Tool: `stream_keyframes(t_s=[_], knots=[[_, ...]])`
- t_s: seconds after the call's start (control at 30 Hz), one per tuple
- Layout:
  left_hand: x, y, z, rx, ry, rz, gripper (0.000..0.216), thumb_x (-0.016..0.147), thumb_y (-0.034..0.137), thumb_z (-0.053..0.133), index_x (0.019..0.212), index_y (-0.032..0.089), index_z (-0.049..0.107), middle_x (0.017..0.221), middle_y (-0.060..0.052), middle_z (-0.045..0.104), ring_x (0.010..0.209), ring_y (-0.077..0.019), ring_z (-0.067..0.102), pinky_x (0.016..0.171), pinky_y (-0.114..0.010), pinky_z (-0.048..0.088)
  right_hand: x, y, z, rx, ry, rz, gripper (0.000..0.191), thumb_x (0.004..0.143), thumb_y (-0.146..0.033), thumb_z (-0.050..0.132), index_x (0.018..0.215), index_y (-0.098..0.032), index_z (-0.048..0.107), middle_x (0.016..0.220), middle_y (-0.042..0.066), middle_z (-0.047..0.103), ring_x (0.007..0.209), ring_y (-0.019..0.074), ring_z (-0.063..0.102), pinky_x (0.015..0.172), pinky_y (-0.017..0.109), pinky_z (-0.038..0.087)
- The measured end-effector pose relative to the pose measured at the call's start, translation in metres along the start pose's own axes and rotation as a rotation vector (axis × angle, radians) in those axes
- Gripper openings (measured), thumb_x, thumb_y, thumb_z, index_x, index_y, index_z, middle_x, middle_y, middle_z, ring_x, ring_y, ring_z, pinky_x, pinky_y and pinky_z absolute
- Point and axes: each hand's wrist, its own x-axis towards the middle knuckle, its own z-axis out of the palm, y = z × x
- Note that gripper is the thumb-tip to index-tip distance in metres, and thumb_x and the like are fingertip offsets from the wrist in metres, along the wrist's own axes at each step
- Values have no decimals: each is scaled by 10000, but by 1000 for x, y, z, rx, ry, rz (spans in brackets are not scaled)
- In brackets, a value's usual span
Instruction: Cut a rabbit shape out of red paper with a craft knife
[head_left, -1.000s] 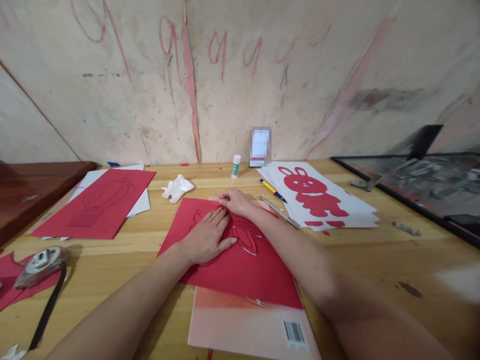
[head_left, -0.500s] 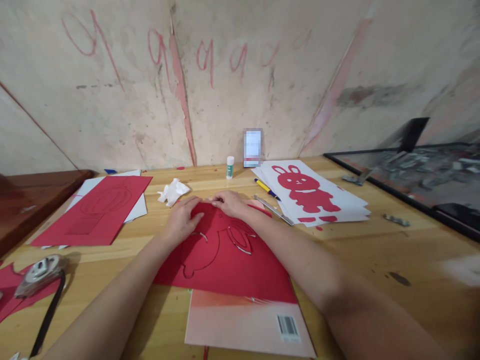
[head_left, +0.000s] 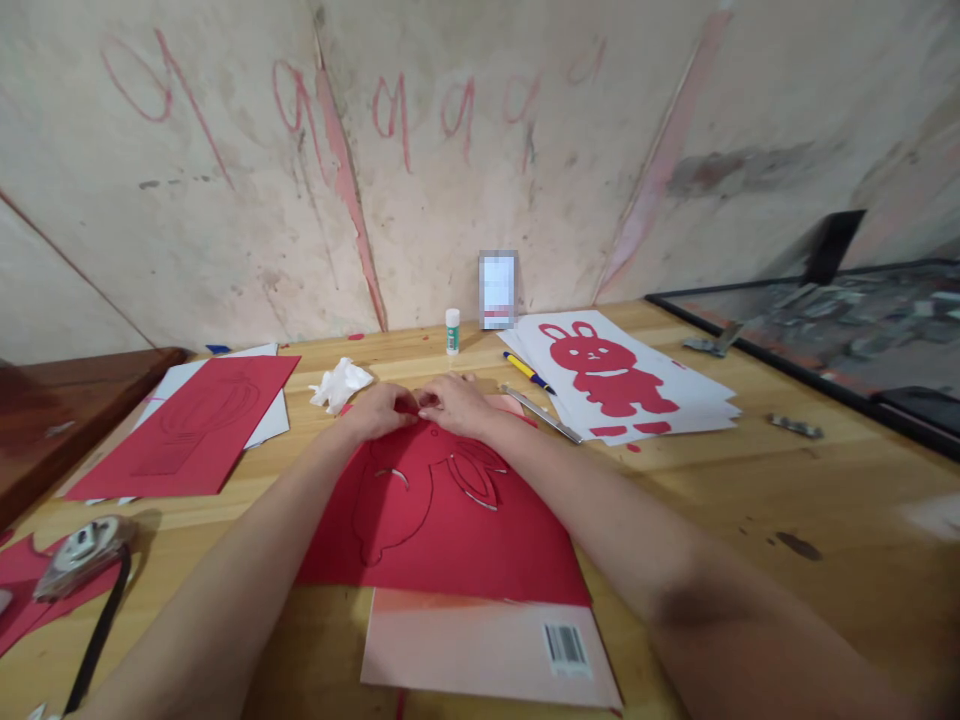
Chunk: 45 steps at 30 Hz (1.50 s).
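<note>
A sheet of red paper with a rabbit outline drawn and partly cut along its lines lies over a pinkish booklet bearing a barcode. At the sheet's far edge, my left hand and my right hand meet, fingers curled and thumbs close together. Both are closed on the paper's far part, which looks slightly lifted there. The fingertips are mostly hidden behind the hands. Just right of my right hand lies a silver craft knife.
A crumpled tissue, a glue stick and a phone stand or lie behind. On the right are a yellow-blue pen and white sheets with a red rabbit cutout. Leftward are red paper and a tape measure.
My left hand has moved from lying spread on the sheet to its far edge beside my right hand, its fingers now curled. The view has shifted slightly.
</note>
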Motion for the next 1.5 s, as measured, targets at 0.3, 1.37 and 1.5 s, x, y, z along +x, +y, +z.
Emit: stream_keyframes(t_s=[0.3,1.37,1.5], knots=[[5,-4,-5,-49,-137,1,239,689,294,579,836,151,702,770,-14,684,694,-150,577,631,-231,416,4,10,11,-11,-37,146,372,738,-429,655,1032,-210,589,1177,83,586,1107,265,481,872,396,341],[8,-4,-8,13,-227,19,256,723,349,540,811,151,676,703,4,613,654,-139,504,582,-223,345,6,-7,11,-8,-93,337,471,658,-385,687,1096,-261,564,1216,45,528,1153,246,444,921,380,335],[7,-5,-11,-8,-211,10,267,733,355,536,837,156,680,735,2,631,677,-141,516,597,-224,356,6,-7,11,-16,-93,331,460,674,-394,675,1101,-262,566,1233,55,529,1160,257,444,926,391,337]])
